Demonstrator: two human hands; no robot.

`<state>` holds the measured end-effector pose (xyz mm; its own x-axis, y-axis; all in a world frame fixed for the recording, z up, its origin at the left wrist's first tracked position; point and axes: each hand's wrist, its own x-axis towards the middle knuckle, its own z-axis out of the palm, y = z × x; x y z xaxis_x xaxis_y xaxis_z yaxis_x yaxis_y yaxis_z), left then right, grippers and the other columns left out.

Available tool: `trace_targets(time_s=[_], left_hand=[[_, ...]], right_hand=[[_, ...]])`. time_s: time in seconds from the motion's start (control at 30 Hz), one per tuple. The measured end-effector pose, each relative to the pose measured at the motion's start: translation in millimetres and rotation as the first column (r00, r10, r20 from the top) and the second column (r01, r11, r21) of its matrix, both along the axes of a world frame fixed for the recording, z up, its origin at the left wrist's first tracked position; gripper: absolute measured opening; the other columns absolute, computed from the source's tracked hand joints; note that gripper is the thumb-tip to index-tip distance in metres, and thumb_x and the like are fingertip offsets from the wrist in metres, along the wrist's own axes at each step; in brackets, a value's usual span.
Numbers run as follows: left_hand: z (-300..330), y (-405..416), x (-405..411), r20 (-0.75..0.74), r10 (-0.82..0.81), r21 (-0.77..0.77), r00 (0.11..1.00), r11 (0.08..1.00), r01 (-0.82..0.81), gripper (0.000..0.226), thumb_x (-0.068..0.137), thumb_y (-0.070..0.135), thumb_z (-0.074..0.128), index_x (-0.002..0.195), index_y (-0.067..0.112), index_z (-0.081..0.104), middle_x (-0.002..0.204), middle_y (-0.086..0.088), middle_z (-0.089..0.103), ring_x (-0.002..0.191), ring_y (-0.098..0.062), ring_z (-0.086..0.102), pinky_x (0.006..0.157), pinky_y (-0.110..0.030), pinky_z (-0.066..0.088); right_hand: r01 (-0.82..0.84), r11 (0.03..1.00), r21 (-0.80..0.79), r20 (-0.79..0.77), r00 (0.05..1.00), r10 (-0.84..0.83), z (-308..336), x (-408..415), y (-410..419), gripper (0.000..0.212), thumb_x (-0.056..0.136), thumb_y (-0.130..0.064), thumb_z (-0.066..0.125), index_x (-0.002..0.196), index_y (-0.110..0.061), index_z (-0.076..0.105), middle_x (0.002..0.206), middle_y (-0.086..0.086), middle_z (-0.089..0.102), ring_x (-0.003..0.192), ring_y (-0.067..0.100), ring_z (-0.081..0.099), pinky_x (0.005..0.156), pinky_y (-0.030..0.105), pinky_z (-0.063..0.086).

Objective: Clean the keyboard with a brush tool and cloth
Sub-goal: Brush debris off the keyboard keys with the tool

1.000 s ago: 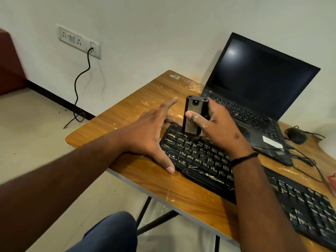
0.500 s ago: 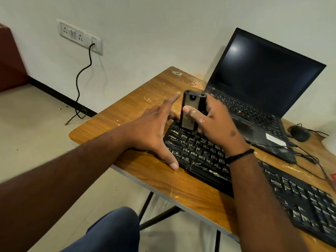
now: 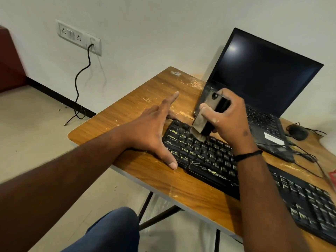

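**Over the keyboard's far-left corner, brush down on the keys**

On the wooden worktop lies the black keyboard, just in front of an open laptop. My right hand has its fingers wrapped round the brush tool, tilted, bristles touching the top-left keys. My left hand is spread wide, fingers straight, bracing the keyboard's left end with the thumb against its near edge.
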<state>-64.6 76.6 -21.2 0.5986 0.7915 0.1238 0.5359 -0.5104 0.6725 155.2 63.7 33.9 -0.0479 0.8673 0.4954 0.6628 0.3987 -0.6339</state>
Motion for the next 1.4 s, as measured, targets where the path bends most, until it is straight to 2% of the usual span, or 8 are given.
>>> trace_targets(time_s=[0.2,0.33,0.5,0.6,0.73,0.93,1.3,1.4], left_hand=[[0.1,-0.2,-0.3,0.006,0.001,-0.002,1.000,1.000,-0.001,0.161,0.036,0.070,0.088,0.153,0.044,-0.019,0.151,0.007,0.039,0.144,-0.021,0.027,0.116,-0.043,0.023],[-0.3,1.5,-0.6,0.003,0.005,0.007,1.000,1.000,-0.005,0.161,0.037,0.070,0.089,0.153,0.044,-0.018,0.150,0.007,0.039,0.142,-0.020,0.029,0.116,-0.045,0.024],[0.5,-0.1,0.6,-0.005,0.002,0.003,1.000,1.000,-0.002,0.161,0.040,0.064,0.094,0.155,0.042,-0.017,0.153,0.005,0.036,0.143,-0.021,0.027,0.114,-0.041,0.022],[0.8,-0.1,0.4,-0.005,0.005,0.008,1.000,1.000,-0.005,0.162,0.034,0.073,0.088,0.154,0.043,-0.018,0.151,0.006,0.038,0.143,-0.020,0.029,0.118,-0.047,0.023],[0.9,-0.3,0.4,-0.009,0.006,0.011,1.000,1.000,-0.006,0.161,0.036,0.071,0.086,0.154,0.041,-0.018,0.151,0.006,0.038,0.142,-0.019,0.030,0.118,-0.046,0.024],[0.8,-0.6,0.1,-0.002,0.005,0.010,1.000,1.000,-0.005,0.159,0.037,0.069,0.088,0.155,0.043,-0.016,0.151,0.006,0.038,0.142,-0.018,0.030,0.117,-0.045,0.025],[0.4,-0.5,0.5,-0.006,0.014,-0.009,1.000,1.000,-0.014,0.159,0.036,0.070,0.088,0.153,0.046,-0.017,0.153,0.006,0.036,0.144,-0.020,0.027,0.117,-0.048,0.024],[0.5,-0.4,0.9,-0.002,0.013,-0.011,1.000,1.000,-0.013,0.159,0.037,0.067,0.091,0.153,0.046,-0.016,0.154,0.006,0.035,0.144,-0.020,0.026,0.117,-0.047,0.023]], right_hand=[[0.072,0.997,0.017,0.134,0.988,-0.074,-7.7,-7.7,0.7,0.032,0.080,-0.020,0.075,0.103,-0.015,0.054,0.089,-0.002,0.061,0.070,0.006,0.061,0.055,0.019,0.051],[0.082,0.985,0.150,-0.012,0.997,-0.081,2.4,-2.3,-2.9,0.032,0.079,-0.008,0.070,0.103,-0.010,0.049,0.086,-0.012,0.051,0.071,-0.005,0.058,0.059,0.012,0.050],[-0.019,0.987,-0.159,0.087,0.996,0.033,-2.4,-2.3,-1.6,0.017,0.084,-0.007,0.068,0.099,-0.003,0.059,0.079,-0.004,0.056,0.057,-0.008,0.057,0.048,0.007,0.043],[0.171,0.985,0.036,0.045,0.984,-0.173,-3.3,-0.5,2.0,0.018,0.082,-0.016,0.068,0.096,-0.009,0.059,0.076,-0.007,0.056,0.058,-0.001,0.053,0.051,0.008,0.041],[0.003,0.997,-0.071,0.067,0.998,0.001,-3.3,0.3,1.4,0.016,0.082,-0.014,0.069,0.091,-0.005,0.059,0.078,-0.002,0.058,0.061,0.000,0.054,0.053,0.012,0.046],[0.121,0.986,0.115,0.093,0.987,-0.132,-3.6,-7.4,-0.2,0.022,0.084,-0.023,0.069,0.094,-0.011,0.054,0.080,0.000,0.057,0.063,0.006,0.053,0.054,0.009,0.043],[-0.018,0.999,-0.034,0.105,0.994,0.021,-3.5,-1.3,-1.9,0.023,0.082,-0.022,0.071,0.088,-0.008,0.055,0.079,-0.002,0.056,0.061,0.003,0.051,0.054,0.011,0.044],[0.122,0.992,0.027,0.159,0.979,-0.125,-8.5,-8.9,0.9,0.024,0.083,-0.025,0.071,0.093,-0.012,0.054,0.079,-0.004,0.057,0.062,0.004,0.052,0.050,0.011,0.041]])
